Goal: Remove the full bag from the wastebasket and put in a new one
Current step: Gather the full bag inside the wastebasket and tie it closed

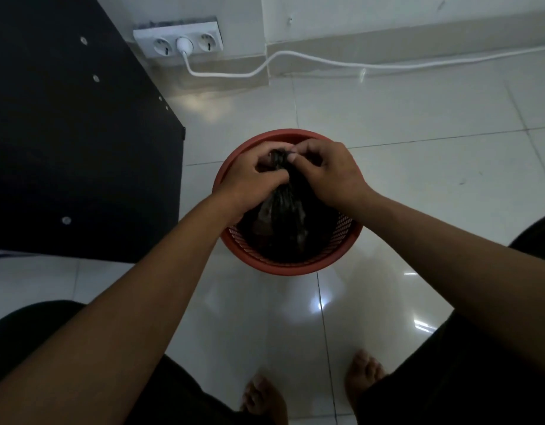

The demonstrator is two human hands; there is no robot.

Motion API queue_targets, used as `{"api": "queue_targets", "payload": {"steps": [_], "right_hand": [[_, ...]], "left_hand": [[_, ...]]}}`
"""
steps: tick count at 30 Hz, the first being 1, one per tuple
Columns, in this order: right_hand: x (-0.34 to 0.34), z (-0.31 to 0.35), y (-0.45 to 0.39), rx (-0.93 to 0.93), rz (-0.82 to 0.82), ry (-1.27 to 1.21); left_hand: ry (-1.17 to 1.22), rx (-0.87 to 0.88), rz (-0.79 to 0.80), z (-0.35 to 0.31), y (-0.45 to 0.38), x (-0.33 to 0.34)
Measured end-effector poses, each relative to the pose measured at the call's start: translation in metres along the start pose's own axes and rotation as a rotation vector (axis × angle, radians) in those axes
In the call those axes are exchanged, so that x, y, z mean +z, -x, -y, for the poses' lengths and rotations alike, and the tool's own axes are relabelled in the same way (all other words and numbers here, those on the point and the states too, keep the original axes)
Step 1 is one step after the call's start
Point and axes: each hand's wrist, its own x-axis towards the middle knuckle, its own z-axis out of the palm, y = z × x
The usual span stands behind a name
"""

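A round red wastebasket (283,266) with a lattice wall stands on the white tiled floor in the middle of the head view. A full black bag (285,222) fills it, its top gathered into a bunch above the rim. My left hand (249,179) grips the gathered neck from the left. My right hand (329,171) pinches the top of the same bunch from the right. Both hands touch at the bag's top. No new bag is in sight.
A black cabinet (74,133) stands close on the left of the basket. A white socket strip (179,41) sits on the wall at the back, with a white cable (357,64) running right along the skirting. My bare feet (311,391) are near the bottom edge.
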Motion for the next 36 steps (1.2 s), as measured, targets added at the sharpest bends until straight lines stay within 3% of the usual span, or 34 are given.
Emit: {"api": "queue_targets", "payload": {"steps": [3,5,9,13,17,22,28,36], "right_hand": [[-0.004,-0.001,-0.003,0.051,0.07,-0.015],[-0.005,0.003,-0.002,-0.01,0.123,0.054],[-0.012,0.006,-0.004,-0.139,0.151,0.204],[-0.025,0.002,-0.009,-0.129,0.139,0.226],[-0.032,0.006,-0.013,-0.042,0.101,0.05],[-0.031,0.01,-0.008,0.054,0.256,-0.086],[-0.037,0.009,-0.015,0.109,0.178,-0.115],[-0.036,0.014,-0.014,0.21,0.046,-0.286]], "left_hand": [[-0.271,0.207,-0.107,0.007,0.002,0.005],[-0.33,0.261,-0.18,0.013,0.0,0.006],[-0.319,0.268,-0.106,0.016,-0.001,0.007],[-0.32,0.273,-0.049,0.015,-0.002,0.007],[-0.29,0.294,-0.068,0.01,-0.004,0.006],[-0.187,0.262,-0.114,0.009,-0.006,0.002],[-0.288,0.303,-0.024,0.01,-0.006,0.001],[-0.3,0.316,-0.136,0.012,-0.012,0.0]]}}
